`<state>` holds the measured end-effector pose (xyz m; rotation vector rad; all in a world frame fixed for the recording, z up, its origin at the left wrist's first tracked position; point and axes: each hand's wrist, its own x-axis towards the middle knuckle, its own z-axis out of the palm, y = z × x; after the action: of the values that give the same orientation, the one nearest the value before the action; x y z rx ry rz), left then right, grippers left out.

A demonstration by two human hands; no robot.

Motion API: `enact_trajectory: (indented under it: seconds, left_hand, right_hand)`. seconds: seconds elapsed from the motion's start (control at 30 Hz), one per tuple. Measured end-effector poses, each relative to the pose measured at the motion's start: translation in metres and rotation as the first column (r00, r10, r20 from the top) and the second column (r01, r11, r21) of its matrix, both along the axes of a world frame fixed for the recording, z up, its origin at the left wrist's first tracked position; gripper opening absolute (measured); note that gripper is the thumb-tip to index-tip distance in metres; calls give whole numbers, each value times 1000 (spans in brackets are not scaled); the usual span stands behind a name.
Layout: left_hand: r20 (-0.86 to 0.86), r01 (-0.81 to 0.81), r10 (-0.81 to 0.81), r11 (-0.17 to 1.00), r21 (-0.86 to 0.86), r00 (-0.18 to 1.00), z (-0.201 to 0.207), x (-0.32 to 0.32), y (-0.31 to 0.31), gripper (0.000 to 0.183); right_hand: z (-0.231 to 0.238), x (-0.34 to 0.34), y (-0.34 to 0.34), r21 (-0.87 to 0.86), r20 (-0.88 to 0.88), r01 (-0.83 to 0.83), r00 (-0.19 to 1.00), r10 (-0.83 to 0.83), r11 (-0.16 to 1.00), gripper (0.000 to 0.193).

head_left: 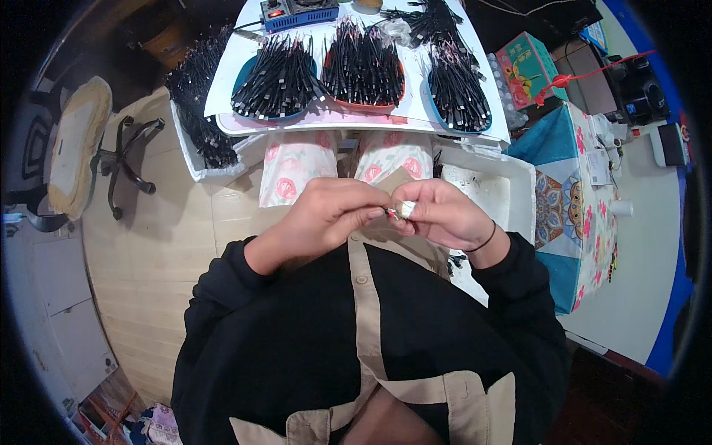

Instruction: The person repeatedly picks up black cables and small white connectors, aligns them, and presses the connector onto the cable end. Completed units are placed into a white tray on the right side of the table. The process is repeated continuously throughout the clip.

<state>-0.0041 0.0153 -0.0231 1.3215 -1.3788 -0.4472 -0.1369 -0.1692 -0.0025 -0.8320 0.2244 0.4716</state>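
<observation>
My left hand (pixel 326 215) and my right hand (pixel 441 215) meet in front of my chest, above my lap. Together they pinch a small white and silver part (pixel 405 209) with a bit of red at its left end; the fingertips of both hands touch it. Most of the part is hidden by my fingers. A black band sits on my right wrist. Beyond my hands, a white table (pixel 415 111) carries three trays heaped with black cable pieces: a blue one (pixel 278 78), a red one (pixel 363 67) and another blue one (pixel 456 89).
A blue box with a red light (pixel 297 13) stands at the table's far edge. A white bin of black cables (pixel 196 111) sits at left, a swivel chair (pixel 81 144) further left. A patterned covered table (pixel 575 193) and a green carton (pixel 528 67) are at right.
</observation>
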Motion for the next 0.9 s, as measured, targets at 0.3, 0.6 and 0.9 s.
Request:
enact_trajectory:
  seconds: [0.3,0.6,0.9]
  left_hand:
    - [-936,297,-191,950,-100,297,-12,-4,5,13]
    - [-919,310,-202,946,-94,338,-1,-5,7,14]
    - [-456,-33,82,993,115,886,20,5,13,14]
  right_hand:
    - [19,16,3,-593,778,758,453,435,271,27]
    - [25,23,12,-548,811,766,390,436,335,18]
    - [0,27,6,-542,825,673,540,167,504,22]
